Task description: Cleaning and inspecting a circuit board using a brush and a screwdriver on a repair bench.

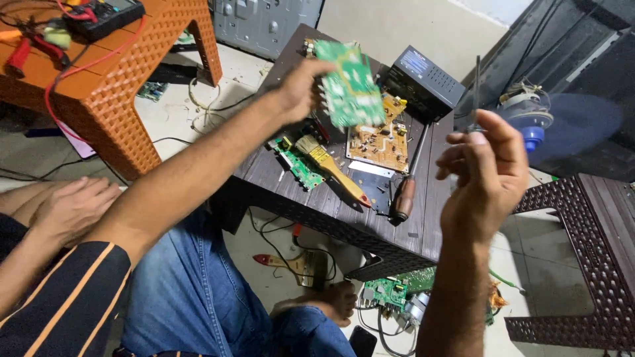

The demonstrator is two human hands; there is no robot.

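Note:
My left hand (301, 86) is raised over the dark brown table (397, 231) and grips a green circuit board (350, 82) by its left edge, tilted towards me. My right hand (486, 172) is lifted to the right of the table, its fingers closed on a thin dark screwdriver (476, 79) whose shaft points straight up. On the table below lie a tan circuit board (377, 139), a small green board (297, 165), a yellow-handled brush (331, 165) and a brown-handled screwdriver (405, 192).
A black box device (423, 82) sits at the table's far edge. An orange table (112, 99) with a multimeter (106, 16) stands at left. Another person's hand (73, 205) rests at lower left. A fan (529, 122), a brown stool (589, 264) and floor boards (390, 291) are nearby.

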